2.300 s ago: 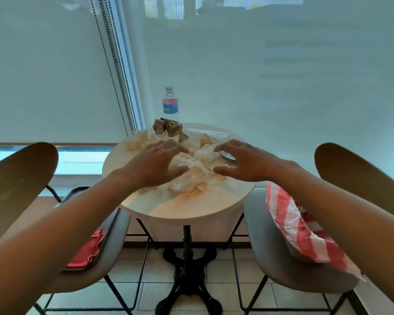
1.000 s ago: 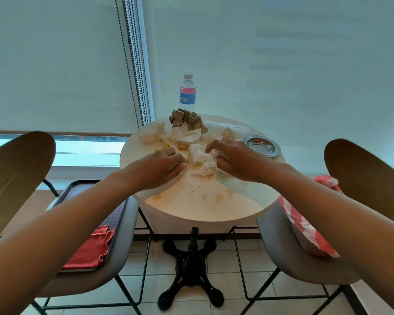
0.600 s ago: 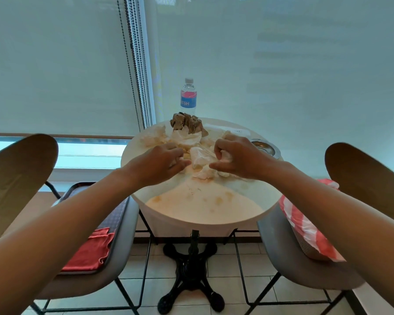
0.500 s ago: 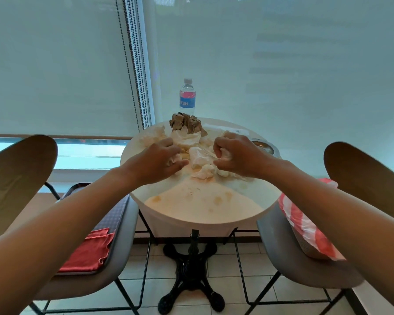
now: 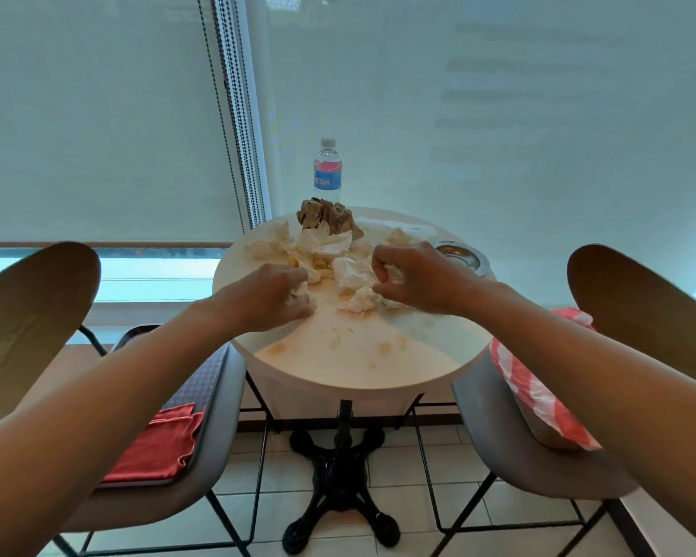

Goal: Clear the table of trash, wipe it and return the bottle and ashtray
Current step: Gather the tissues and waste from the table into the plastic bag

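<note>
A small round pale table [image 5: 350, 363] carries a heap of crumpled white tissues [image 5: 326, 245] and a brown paper wad [image 5: 325, 215] at its far side. My left hand [image 5: 264, 297] is closed around a bit of white tissue at the heap's near left. My right hand [image 5: 410, 277] is fisted on another tissue at the near right. A water bottle [image 5: 327, 170] with a blue and red label stands behind the table on the sill. A round metal ashtray [image 5: 465, 257] sits at the table's right edge, partly hidden by my right wrist.
Stains mark the table's near half. A grey chair [image 5: 218, 396] at left holds a red cloth [image 5: 157, 446]. A grey chair [image 5: 495, 448] at right holds a red-and-white striped plastic bag [image 5: 539, 396]. Window blinds with bead chains [image 5: 234, 114] hang behind.
Both hands went from lying spread over the tissues to closing into fists on them. My right hand pulled back slightly and uncovered part of the ashtray.
</note>
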### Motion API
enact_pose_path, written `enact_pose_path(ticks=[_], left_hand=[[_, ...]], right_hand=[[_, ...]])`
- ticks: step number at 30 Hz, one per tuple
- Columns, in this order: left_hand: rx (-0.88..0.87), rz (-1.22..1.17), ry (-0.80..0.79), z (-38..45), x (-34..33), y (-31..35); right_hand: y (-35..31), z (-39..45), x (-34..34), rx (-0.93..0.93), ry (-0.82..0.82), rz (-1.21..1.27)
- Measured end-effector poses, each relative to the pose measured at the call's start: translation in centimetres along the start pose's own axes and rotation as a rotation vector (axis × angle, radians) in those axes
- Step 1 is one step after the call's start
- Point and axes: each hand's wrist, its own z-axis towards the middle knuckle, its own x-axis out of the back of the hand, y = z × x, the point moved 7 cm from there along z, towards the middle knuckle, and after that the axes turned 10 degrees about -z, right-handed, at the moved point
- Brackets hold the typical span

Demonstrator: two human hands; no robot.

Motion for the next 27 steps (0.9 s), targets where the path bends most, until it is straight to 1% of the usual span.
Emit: enact_pose_path(ticks=[4,7,14,19,23,27], left_hand=[[0.016,0.039,0.029,0.0,0.1,0.7],[0.023,-0.005,0.059,-0.1,0.6,1.3],[-0.058,0.045,0.034,0.8,0.9,2.5],[-0.124,0.052,0.069,2.0,1.7,5.1],[-0.139,0.019,0.078,3.6,1.8,7.0],[-0.174,-0.037,0.063,5.4,1.3,8.9]], right_hand=[[-0.2,-0.2,0.0,-0.005,-0.019,0.008],[-0.3,-0.3,0.3,-0.025,-0.02,0.013],[-1.0,-0.1,0.5,-0.006,-0.026,-0.036],[-0.7,-0.6,1.5,-0.144,-0.076,0.135],[0.9,-1.5,2.6,-0.231,-0.071,0.152],[2.8,-2.7,3.7,-0.268,-0.055,0.148]])
